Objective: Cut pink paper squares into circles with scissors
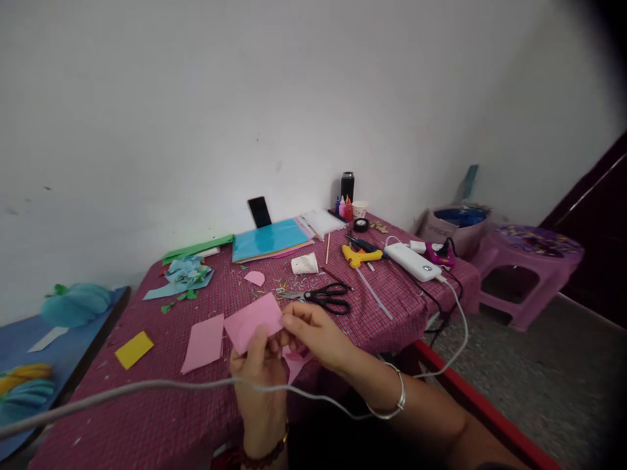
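My left hand (259,372) and my right hand (313,333) are both closed on a pink sheet of paper (252,321), held just above the table's near edge. The right fingers pinch its right corner, the left fingers grip it from below. A second pink sheet (203,343) lies flat on the red checked tablecloth (161,405) to the left. Another pink scrap (296,362) sits under my hands. Black scissors (326,297) lie just beyond my right hand.
A yellow paper piece (134,348), a small pink half-circle (255,277), a white paper cup (304,264), a yellow glue gun (360,256), a white power bank (412,261), stacked coloured sheets (269,238), paint bottles (344,207). A white cable (147,386) crosses in front. A purple stool (526,267) stands right.
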The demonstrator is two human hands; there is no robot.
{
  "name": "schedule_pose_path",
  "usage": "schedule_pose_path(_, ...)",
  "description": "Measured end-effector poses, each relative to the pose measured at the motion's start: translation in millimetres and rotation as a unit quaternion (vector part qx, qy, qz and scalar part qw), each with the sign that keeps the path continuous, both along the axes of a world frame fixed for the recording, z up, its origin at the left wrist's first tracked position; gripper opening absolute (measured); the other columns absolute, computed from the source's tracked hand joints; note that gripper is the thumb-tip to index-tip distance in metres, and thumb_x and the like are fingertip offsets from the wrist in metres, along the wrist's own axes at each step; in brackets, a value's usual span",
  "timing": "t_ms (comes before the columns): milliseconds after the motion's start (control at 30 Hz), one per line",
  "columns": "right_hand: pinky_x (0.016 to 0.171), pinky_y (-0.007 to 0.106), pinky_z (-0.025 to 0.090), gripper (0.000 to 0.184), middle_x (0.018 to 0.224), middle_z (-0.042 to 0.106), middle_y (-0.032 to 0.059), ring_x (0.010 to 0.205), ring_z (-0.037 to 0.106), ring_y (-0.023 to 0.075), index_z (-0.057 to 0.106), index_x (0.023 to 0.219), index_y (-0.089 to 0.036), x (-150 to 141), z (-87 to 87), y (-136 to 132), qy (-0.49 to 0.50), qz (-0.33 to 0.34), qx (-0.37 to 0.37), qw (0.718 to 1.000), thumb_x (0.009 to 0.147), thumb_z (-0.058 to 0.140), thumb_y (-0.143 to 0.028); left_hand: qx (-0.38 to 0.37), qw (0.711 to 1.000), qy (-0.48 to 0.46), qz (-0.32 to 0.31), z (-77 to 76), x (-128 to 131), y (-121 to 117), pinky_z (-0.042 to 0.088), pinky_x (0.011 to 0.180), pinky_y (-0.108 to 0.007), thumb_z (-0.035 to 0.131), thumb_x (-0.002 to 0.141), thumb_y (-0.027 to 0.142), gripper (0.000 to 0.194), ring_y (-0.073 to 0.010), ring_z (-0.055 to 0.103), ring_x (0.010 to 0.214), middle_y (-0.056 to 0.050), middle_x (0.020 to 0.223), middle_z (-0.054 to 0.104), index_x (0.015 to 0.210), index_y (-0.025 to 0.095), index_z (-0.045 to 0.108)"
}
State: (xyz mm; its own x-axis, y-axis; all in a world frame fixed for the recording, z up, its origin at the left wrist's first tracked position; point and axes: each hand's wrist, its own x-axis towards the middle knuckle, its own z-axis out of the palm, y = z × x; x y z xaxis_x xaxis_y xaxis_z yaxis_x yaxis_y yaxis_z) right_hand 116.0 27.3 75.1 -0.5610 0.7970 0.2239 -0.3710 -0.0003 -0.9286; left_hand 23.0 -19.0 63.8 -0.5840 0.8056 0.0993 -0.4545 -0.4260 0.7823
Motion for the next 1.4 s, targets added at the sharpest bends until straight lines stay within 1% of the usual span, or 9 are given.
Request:
schedule_pose_path(133, 0.041, 0.02, 0.031, 0.058, 0.047, 0.049, -0.003, 0.04, 0.041, 0.0068, 0.056, 0.058, -0.015, 8.8, -5.8, 3.9, -0.069, -0.017, 0.048, 0.996, 0.087, 0.043, -0.064, 0.002, 0.998, -0.047, -0.048, 12.5, 11.2, 5.8, 0.04, 0.043, -0.02, 0.074, 0.062, 0.022, 0.021, -0.0075, 0.047, 0.041, 0.005, 0.047, 0.053, 0.055, 0.016, 0.056)
schedule_pose_path(233, 0.038, 0.019, 0.028, 0.056, 0.042, 0.046, -0.0036, 0.036, 0.039, 0.0066, 0.058, 0.056, -0.014, 16.9, -5.8, 3.8, -0.096, -0.027, 0.044, 0.994, 0.086, 0.046, -0.06, -0.012, 0.996, -0.045, -0.076, 17.8, 19.6, 6.5, 0.038, 0.042, -0.019, 0.075, 0.058, 0.018, 0.019, -0.0068, 0.045, 0.04, 0.005, 0.046, 0.052, 0.053, 0.015, 0.057)
schedule_pose_path(467, 0.037, 0.018, 0.027, 0.035, 0.045, 0.054, -0.0019, 0.036, 0.039, 0.0058, 0.059, 0.056, -0.014, 33.4, 7.2, 1.1, -0.006, -0.017, -0.04, 0.999, 0.073, 0.063, -0.044, -0.046, 0.995, 0.016, -0.087, 31.4, 44.4, 3.2, 0.031, 0.038, -0.018, 0.066, 0.062, 0.015, 0.019, -0.0052, 0.038, 0.037, 0.007, 0.042, 0.046, 0.05, 0.015, 0.052)
schedule_pose_path(733, 0.038, 0.018, 0.022, 0.031, 0.041, 0.047, -0.0046, 0.036, 0.034, 0.0044, 0.053, 0.052, -0.015, 49.5, 18.6, -1.3, 0.045, -0.034, -0.025, 0.998, 0.071, 0.06, -0.037, -0.048, 0.993, 0.079, -0.076, 49.3, 62.5, 4.0, 0.03, 0.039, -0.019, 0.065, 0.059, 0.016, 0.021, -0.0052, 0.038, 0.037, 0.007, 0.041, 0.044, 0.047, 0.016, 0.048)
schedule_pose_path(867, 0.039, 0.019, 0.022, 0.03, 0.043, 0.046, -0.0049, 0.037, 0.033, 0.0048, 0.052, 0.054, -0.015, 52.4, 18.3, -3.0, 0.042, -0.048, -0.002, 0.998, 0.073, 0.058, -0.038, -0.049, 0.993, 0.098, -0.051, 48.3, 71.1, 0.9, 0.033, 0.04, -0.02, 0.066, 0.062, 0.02, 0.022, -0.0068, 0.042, 0.038, 0.006, 0.042, 0.047, 0.047, 0.016, 0.05)
schedule_pose_path(1000, 0.041, 0.02, 0.025, 0.029, 0.047, 0.045, -0.0054, 0.04, 0.033, 0.0058, 0.052, 0.056, -0.016, 52.1, 17.9, -3.2, 0.033, -0.08, 0.037, 0.996, 0.075, 0.058, -0.037, -0.032, 0.998, 0.059, -0.004, 43.8, 76.1, 2.3, 0.034, 0.043, -0.019, 0.07, 0.06, 0.019, 0.014, -0.0066, 0.043, 0.043, 0.005, 0.051, 0.053, 0.058, 0.014, 0.057)
schedule_pose_path(1100, 0.045, 0.021, 0.028, 0.028, 0.05, 0.045, -0.0048, 0.045, 0.036, 0.0073, 0.053, 0.055, -0.016, 52.8, 20.0, -3.2, 0.019, -0.098, 0.07, 0.993, 0.075, 0.061, -0.034, -0.014, 0.999, 0.035, -0.003, 43.0, 74.5, 3.5, 0.034, 0.044, -0.018, 0.071, 0.06, 0.018, 0.014, -0.0058, 0.043, 0.045, 0.005, 0.054, 0.054, 0.062, 0.014, 0.058)
schedule_pose_path(1233, 0.047, 0.022, 0.031, 0.023, 0.053, 0.048, -0.0038, 0.049, 0.041, 0.009, 0.057, 0.06, -0.016, 50.9, 20.4, -1.9, 0.0, -0.089, 0.088, 0.992, 0.076, 0.06, -0.032, -0.01, 1.0, 0.027, -0.005, 43.1, 66.5, 2.7, 0.029, 0.042, -0.017, 0.071, 0.058, 0.014, 0.016, -0.0033, 0.037, 0.042, 0.008, 0.05, 0.05, 0.058, 0.014, 0.055)
schedule_pose_path(1400, 0.052, 0.022, 0.037, 0.02, 0.063, 0.052, -0.002, 0.055, 0.046, 0.0104, 0.059, 0.075, -0.015, 37.5, 9.7, -3.3, -0.017, -0.074, 0.132, 0.988, 0.082, 0.056, -0.034, -0.009, 1.0, -0.013, 0.024, 36.2, 57.5, 2.3, 0.031, 0.044, -0.017, 0.073, 0.053, 0.014, 0.018, -0.0038, 0.045, 0.044, 0.006, 0.057, 0.059, 0.065, 0.014, 0.06)
